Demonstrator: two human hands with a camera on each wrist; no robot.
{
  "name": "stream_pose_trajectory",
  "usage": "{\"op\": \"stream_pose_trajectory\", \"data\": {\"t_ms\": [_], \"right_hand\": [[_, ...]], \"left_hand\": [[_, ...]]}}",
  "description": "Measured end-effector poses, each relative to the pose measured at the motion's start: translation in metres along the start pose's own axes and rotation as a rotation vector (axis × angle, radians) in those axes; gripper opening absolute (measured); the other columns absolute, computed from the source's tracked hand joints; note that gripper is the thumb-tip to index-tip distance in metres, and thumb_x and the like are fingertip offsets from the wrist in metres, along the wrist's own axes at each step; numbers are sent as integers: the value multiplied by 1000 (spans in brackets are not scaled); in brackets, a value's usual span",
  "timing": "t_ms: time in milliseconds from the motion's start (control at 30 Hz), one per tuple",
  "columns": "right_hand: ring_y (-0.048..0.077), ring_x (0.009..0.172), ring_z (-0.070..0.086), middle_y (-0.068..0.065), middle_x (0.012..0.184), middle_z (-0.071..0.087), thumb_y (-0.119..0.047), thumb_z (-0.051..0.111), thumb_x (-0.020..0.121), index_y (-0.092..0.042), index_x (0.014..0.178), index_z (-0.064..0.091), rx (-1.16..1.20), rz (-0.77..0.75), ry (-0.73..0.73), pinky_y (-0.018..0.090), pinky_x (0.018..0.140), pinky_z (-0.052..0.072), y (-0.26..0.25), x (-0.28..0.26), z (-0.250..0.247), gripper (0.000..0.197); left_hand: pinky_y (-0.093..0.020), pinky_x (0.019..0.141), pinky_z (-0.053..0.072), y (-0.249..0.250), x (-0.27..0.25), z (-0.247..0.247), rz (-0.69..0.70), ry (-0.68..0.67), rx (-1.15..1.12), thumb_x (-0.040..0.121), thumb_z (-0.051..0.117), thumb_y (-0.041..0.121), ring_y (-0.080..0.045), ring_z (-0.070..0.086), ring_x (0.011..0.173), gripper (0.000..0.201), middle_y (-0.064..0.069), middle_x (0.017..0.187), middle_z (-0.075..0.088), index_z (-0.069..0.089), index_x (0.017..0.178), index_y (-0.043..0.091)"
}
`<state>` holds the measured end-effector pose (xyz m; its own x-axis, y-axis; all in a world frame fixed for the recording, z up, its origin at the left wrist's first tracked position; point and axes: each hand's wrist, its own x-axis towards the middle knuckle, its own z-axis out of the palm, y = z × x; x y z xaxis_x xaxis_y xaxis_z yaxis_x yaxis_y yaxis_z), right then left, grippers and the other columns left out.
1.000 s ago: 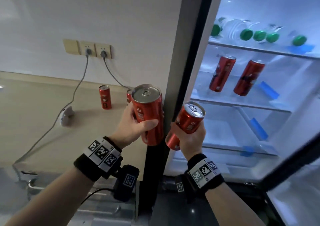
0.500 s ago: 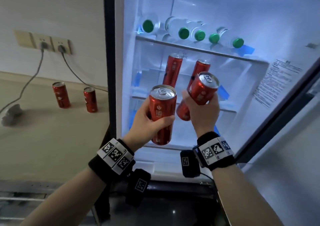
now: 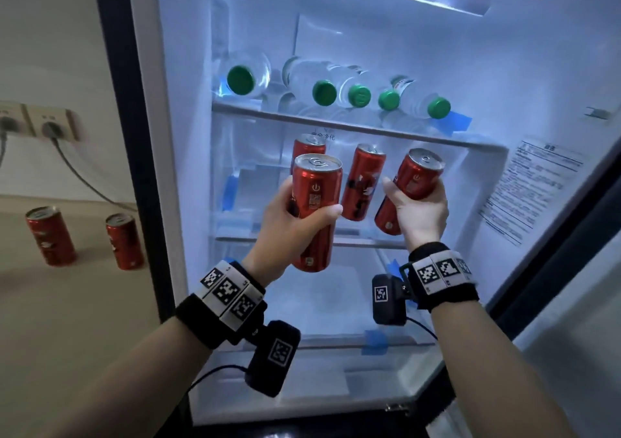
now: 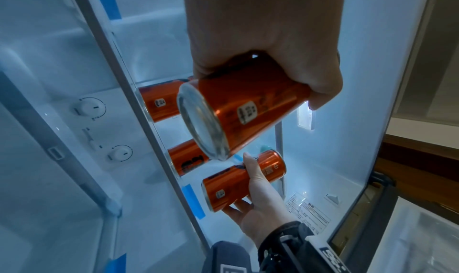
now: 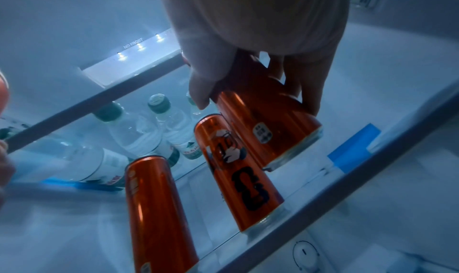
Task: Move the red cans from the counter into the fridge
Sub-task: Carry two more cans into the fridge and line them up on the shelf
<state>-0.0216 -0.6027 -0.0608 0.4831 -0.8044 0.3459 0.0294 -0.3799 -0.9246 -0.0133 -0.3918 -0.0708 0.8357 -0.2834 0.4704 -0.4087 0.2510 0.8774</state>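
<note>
A person stands at an open, lit white fridge (image 3: 544, 68) with a tall red aluminium drinks can in each hand. The left hand (image 3: 285, 229) is wrapped around the middle of one upright red can (image 3: 316, 212), thumb across its front, holding it in the air just in front of the middle glass shelf (image 3: 369, 243). The right hand (image 3: 420, 216) clasps a second red can (image 3: 408, 189) from behind, tilted a little to the right; the right wrist view shows this can's base low over the shelf, whether it touches cannot be told.

Two matching red cans (image 3: 364, 182) already stand upright on that middle shelf, side by side, the left one largely hidden behind the can in the left hand. On the shelf above lie several clear plastic water bottles with green caps (image 3: 324, 92), necks pointing outward.

Out on the beige counter (image 3: 67, 320) to the left of the fridge, two more red cans (image 3: 50, 236) wait near the wall below a plugged-in socket (image 3: 50, 128).

By this count the job looks about a third done: two cans shelved, two in hand at the shelf and not yet set down, two left to fetch.
</note>
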Motion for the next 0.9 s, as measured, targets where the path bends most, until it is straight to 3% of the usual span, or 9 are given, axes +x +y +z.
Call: {"op": "stream_pose_trajectory", "data": {"t_ms": [200, 300, 433, 567, 733, 900], "right_hand": [[17, 92, 67, -10, 95, 71, -49, 85, 53, -30, 102, 63, -2, 122, -29, 41, 94, 52, 17, 29, 9, 56], [18, 91, 68, -5, 97, 72, -43, 85, 57, -27, 98, 65, -21, 130, -56, 41, 93, 53, 20, 40, 8, 49], [21, 91, 68, 0, 94, 71, -34, 87, 61, -29, 81, 58, -31, 99, -95, 43, 93, 53, 23, 53, 11, 35], [23, 92, 66, 0, 96, 70, -33, 87, 61, -25, 92, 62, -24, 114, -126, 44, 94, 53, 28, 62, 20, 41], [22, 92, 66, -3, 96, 70, -39, 87, 58, -24, 95, 63, -40, 108, -151, 45, 95, 51, 31, 69, 29, 47], [18, 94, 60, -1, 105, 66, -36, 86, 67, -19, 111, 57, -19, 92, -187, 39, 95, 48, 30, 72, 33, 55]], "left_hand": [[-25, 78, 53, -13, 18, 8, -26, -27, 11, 77, 75, 20, -1, 66, 82, 26, 11, 86, 67, 61, 96, 29], [-24, 75, 51, -14, 26, 15, -38, -8, -4, 77, 76, 20, 1, 66, 80, 25, 14, 82, 68, 61, 95, 28], [-27, 77, 54, -14, 34, 23, -52, 15, -14, 76, 78, 21, -2, 67, 81, 26, 16, 82, 70, 62, 95, 31], [-31, 86, 55, -13, 39, 27, -61, 17, 0, 78, 77, 22, -2, 67, 87, 29, 14, 88, 70, 61, 98, 34], [-21, 78, 51, -16, 43, 30, -73, 11, -6, 78, 77, 21, 6, 66, 81, 31, 24, 82, 70, 59, 102, 30], [-18, 75, 51, -19, 44, 34, -87, 33, 3, 78, 77, 20, 5, 67, 79, 30, 20, 80, 70, 61, 103, 23]]}}
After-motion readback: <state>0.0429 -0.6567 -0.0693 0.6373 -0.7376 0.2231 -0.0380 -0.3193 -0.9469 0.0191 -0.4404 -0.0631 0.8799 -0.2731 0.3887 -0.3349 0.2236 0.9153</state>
